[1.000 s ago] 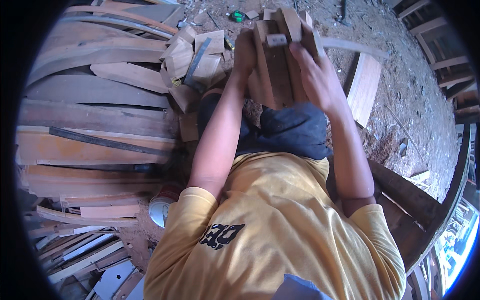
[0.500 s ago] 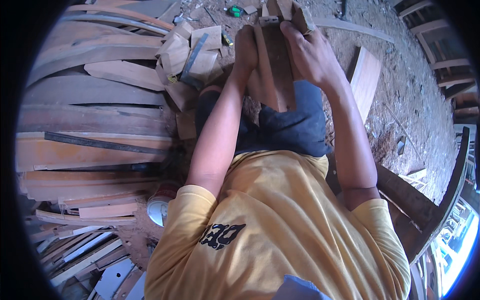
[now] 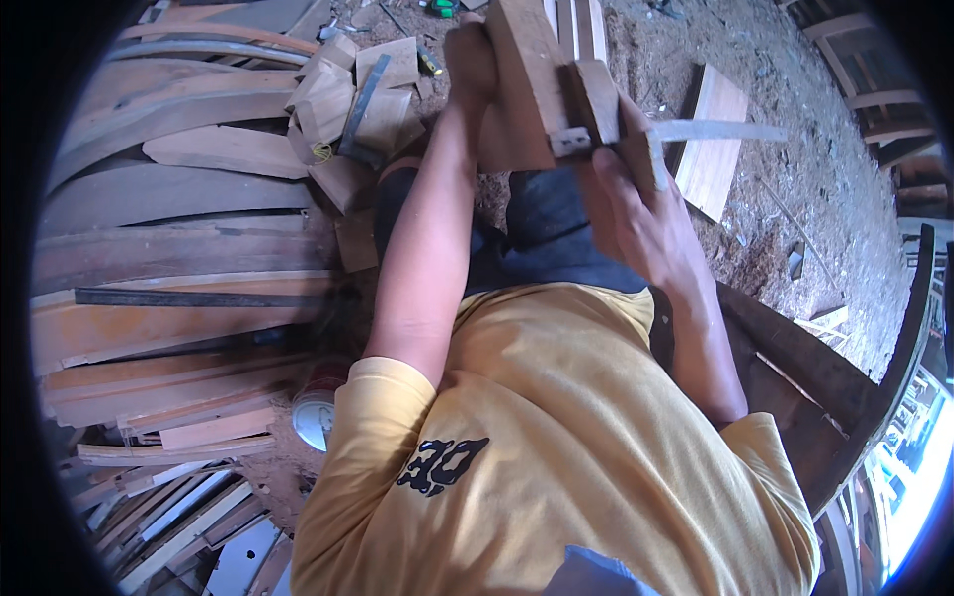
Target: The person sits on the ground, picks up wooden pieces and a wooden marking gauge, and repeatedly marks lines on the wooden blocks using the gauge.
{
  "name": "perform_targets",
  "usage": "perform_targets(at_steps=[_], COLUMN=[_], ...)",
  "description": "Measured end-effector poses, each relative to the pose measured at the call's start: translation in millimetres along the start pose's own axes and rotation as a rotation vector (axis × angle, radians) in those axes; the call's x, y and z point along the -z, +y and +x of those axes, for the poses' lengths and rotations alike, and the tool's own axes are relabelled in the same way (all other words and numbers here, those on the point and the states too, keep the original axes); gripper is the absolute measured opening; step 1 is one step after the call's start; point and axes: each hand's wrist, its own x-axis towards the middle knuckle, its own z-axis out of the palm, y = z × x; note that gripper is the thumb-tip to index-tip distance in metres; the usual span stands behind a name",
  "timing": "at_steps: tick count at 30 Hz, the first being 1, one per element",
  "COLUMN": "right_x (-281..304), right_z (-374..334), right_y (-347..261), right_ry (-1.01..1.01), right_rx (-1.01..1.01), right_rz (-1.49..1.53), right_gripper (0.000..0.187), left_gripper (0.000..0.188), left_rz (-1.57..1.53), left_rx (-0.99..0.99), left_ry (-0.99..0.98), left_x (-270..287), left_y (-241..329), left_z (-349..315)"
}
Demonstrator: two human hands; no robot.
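We saw the left hand (image 3: 471,62) closed on the left edge of a wooden board (image 3: 529,84), which was above the dark trousers (image 3: 556,228). The right hand (image 3: 644,219) gripped a small wooden block (image 3: 598,99) beside the board; whether these two touched, we could not tell.

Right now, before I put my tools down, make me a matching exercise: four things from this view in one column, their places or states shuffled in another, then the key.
Column one
1. Left hand
2. Right hand
3. Can
4. Dark flat bar

Column two
A. Beside the left yellow sleeve
B. At the left side of a large wooden block
C. Lying across the boards at the left
D. Holding a smaller wooden piece

Right pairs: 1-B, 2-D, 3-A, 4-C
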Motion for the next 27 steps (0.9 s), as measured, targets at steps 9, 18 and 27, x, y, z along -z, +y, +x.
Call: perform_targets(at_steps=[9, 18, 27], right_x=[-11.2, 13.8, 17.1], right_z=[-68.7, -45.2, -57.1], right_y=[21.1, 34.6, 69.8], right_ry=[-0.196, 0.064, 0.127], right_rx=[-0.104, -0.123, -0.178], right_rz=[-0.067, 0.226, 0.446], right_gripper=[0.066, 0.059, 0.058], left_gripper=[0.045, 0.061, 0.063], left_rz=[-0.570, -0.730, -0.964], left_rx=[0.406, 0.362, 0.516], left_ry=[-0.031, -0.128, -0.295], left_x=[16.9, 43.4, 32.4], left_y=[-41.8, -11.2, 25.8], left_z=[12.4, 26.4, 61.2])
